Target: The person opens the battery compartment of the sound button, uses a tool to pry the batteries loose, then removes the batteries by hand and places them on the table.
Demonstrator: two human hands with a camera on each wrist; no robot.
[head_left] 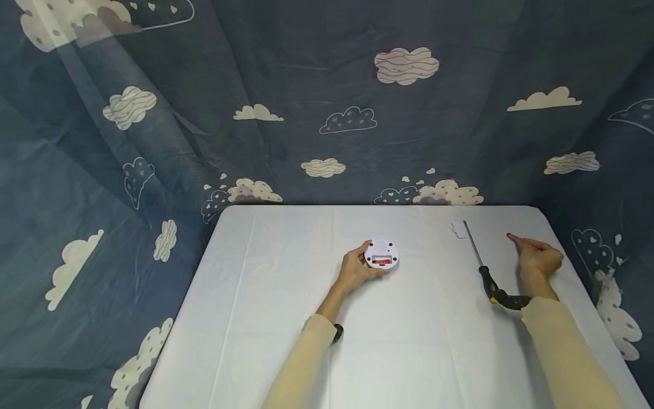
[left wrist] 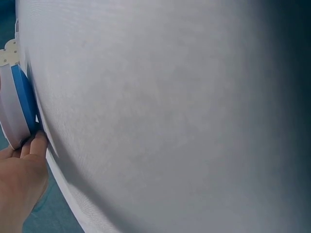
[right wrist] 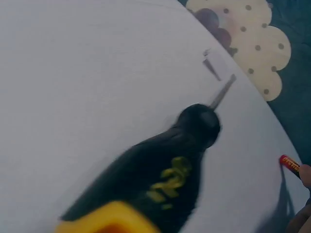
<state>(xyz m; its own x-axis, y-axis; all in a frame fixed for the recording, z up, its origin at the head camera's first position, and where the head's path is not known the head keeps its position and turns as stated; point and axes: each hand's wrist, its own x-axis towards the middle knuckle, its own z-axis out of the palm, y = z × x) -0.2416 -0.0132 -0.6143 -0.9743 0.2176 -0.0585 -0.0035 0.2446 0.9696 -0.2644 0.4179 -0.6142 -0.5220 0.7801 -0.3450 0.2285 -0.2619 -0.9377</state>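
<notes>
My left hand (head_left: 353,268) holds a small round white device (head_left: 382,249) by its edge, thumb and fingers on either side. Its face shows a dotted grille, dark spots near the rim and an uncovered battery slot with a red battery (head_left: 381,261) in it. The left wrist view shows a blue layer (left wrist: 24,94) on the side towards the table. Over the right part of the table, my right hand (head_left: 540,262) pinches another red battery (right wrist: 290,165) with yellow lettering. A screwdriver (head_left: 487,281) with a black and yellow handle lies left of that hand.
A small white piece (head_left: 459,229) lies beside the screwdriver's tip. A white cloth covers the table (head_left: 286,238). Behind and along the sides hangs a dark blue curtain (head_left: 306,74) with cloud prints. Black wrist-worn items (head_left: 338,333) show at both cuffs.
</notes>
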